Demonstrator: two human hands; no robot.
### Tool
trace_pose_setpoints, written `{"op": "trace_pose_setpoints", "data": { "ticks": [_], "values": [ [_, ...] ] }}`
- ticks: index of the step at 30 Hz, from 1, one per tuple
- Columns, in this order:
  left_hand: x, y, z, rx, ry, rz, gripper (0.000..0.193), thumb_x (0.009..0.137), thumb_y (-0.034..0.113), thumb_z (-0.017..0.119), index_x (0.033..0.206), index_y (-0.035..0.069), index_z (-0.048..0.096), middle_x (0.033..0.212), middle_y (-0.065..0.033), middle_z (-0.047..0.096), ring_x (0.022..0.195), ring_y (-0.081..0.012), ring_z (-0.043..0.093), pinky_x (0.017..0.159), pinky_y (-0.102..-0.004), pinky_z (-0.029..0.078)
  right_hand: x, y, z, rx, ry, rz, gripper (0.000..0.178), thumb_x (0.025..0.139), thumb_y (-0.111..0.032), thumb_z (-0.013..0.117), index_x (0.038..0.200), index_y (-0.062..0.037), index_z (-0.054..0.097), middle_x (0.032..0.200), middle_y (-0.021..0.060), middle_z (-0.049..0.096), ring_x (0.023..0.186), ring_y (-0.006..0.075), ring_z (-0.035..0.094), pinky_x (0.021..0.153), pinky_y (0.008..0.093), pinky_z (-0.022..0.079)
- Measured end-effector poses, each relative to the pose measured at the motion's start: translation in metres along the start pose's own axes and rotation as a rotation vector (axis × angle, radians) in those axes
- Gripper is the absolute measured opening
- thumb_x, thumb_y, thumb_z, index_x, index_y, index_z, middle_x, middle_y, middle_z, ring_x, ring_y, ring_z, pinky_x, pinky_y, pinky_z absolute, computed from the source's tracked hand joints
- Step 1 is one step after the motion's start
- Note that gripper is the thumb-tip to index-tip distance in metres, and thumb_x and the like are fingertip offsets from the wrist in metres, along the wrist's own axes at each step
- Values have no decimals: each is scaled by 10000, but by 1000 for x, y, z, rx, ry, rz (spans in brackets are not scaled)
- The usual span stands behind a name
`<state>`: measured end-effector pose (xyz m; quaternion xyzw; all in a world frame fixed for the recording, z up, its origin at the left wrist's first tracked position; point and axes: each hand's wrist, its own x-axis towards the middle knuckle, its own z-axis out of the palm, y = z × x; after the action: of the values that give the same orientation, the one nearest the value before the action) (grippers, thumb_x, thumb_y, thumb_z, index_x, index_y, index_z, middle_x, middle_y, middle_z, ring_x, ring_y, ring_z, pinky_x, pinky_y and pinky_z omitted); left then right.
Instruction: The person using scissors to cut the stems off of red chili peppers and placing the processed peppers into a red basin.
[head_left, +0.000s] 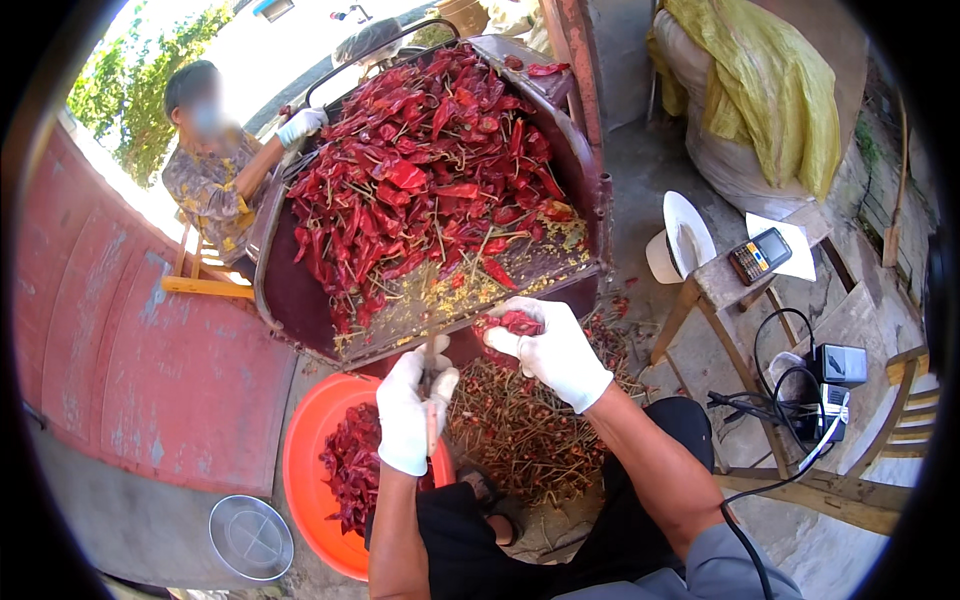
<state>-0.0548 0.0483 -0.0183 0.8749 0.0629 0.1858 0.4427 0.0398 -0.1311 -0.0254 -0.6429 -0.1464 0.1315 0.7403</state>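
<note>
My right hand (555,350), in a white glove, is closed around dried red chili peppers (517,323) near the front edge of a metal cart bed. To its left, my white-gloved left hand (407,415) grips a slim tool with a pinkish handle (432,428); its kind is unclear because the fingers cover much of it. A large heap of red chili peppers (410,180) fills the cart bed (470,315), with yellow seeds scattered over the bare front. Below my left hand stands an orange basin (305,455) holding more red chilies (350,470).
Stems and scraps (530,430) cover the ground between my legs. Across the cart, a masked person (215,170) reaches a gloved hand to the heap. Right are a white hat (685,235), a wooden stool (715,285) bearing a handheld device (760,255), and cables. A round sieve (250,537) lies lower left.
</note>
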Motion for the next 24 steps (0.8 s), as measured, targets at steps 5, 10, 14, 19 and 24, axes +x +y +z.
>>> {"op": "trace_pose_setpoints", "data": {
  "ticks": [5, 10, 14, 19, 24],
  "values": [
    [4, 17, 10, 437, -2, 315, 415, 799, -16, 715, 1205, -2, 633, 965, -156, 654, 877, -305, 653, 813, -351, 524, -2, 2, -1, -260, -55, -151, 306, 814, -177, 801, 1062, -25, 706, 954, 137, 725, 872, 184, 702, 799, 298, 536],
    [7, 9, 4, 666, -85, 365, 633, 706, 67, 714, 1315, 58, 544, 1142, -150, 609, 1109, -338, 578, 937, -426, 474, -4, -1, -4, -336, -116, -310, 256, 819, -107, 777, 1054, -33, 706, 965, 111, 717, 875, 201, 703, 805, 305, 538],
    [6, 9, -1, 742, -125, 444, 775, 610, 58, 704, 1353, 33, 482, 1212, -171, 568, 1191, -357, 529, 1030, -455, 411, -3, 1, -4, -276, -186, -300, 249, 817, -71, 766, 1055, -34, 701, 957, 112, 704, 859, 219, 698, 792, 305, 537],
    [4, 6, 0, 769, -116, 458, 815, 585, 68, 709, 1359, 18, 459, 1248, -179, 550, 1218, -365, 512, 1064, -466, 386, -5, -4, -2, -376, -186, -397, 229, 808, -65, 763, 1026, -42, 695, 914, 116, 684, 819, 258, 685, 765, 310, 535],
    [2, -1, 1, 775, -108, 442, 802, 595, 77, 719, 1352, 12, 463, 1258, -178, 555, 1215, -359, 518, 1067, -460, 388, -6, 1, 6, -479, -126, -549, 244, 768, -61, 764, 1003, -70, 697, 901, 110, 679, 810, 288, 681, 733, 326, 534]
  ]
}}
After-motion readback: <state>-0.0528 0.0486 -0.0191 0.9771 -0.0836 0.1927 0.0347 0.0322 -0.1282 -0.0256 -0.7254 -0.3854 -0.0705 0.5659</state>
